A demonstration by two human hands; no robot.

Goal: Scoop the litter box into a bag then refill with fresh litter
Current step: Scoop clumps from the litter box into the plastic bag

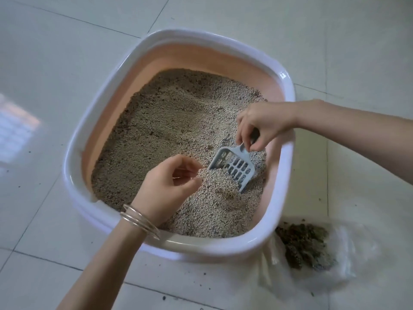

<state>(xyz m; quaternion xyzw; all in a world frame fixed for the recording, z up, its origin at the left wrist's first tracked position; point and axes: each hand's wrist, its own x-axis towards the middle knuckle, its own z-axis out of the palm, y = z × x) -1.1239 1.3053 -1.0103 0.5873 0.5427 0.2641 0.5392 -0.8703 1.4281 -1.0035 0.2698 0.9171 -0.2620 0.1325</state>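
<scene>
Right hand point(263, 127) pinches the short handle of the grey slotted plastic litter scoop point(234, 168), fingers curled down round it, arm coming in over the box's right rim. Scoop is tilted with its blade nosed into a heap of grey-beige granular cat litter point(174, 121) at the near right of the box. Likely held low and angled to dig under a clump and let loose grains sift through the slots.

Left hand point(172, 182), thin metal bangles point(139, 220) on the wrist, sits on the litter just beside the scoop's mouth. Fingers curled, tips touching or pinching grains at the heap's edge; cannot tell if it holds a clump. Probably nudging litter toward the blade or steadying the pile.

All this happens inside the pink plastic litter box with a wide white rim point(93, 121), which stands on the pale tiled floor point(55, 52). Litter fills its bottom, uneven, with darker patches toward the far and left sides.

Clear plastic bag point(339, 249) lies flat on the floor just beside the box's near right corner, dark soiled clumps point(306, 245) already in it, so scooping looks partly done. No fresh litter container in view.

In the way: the high rim between scoop and bag, so a loaded scoop must lift over it. The bag's mouth looks slack and may spill. Dark stray crumbs point(312, 294) dot the floor near it.
</scene>
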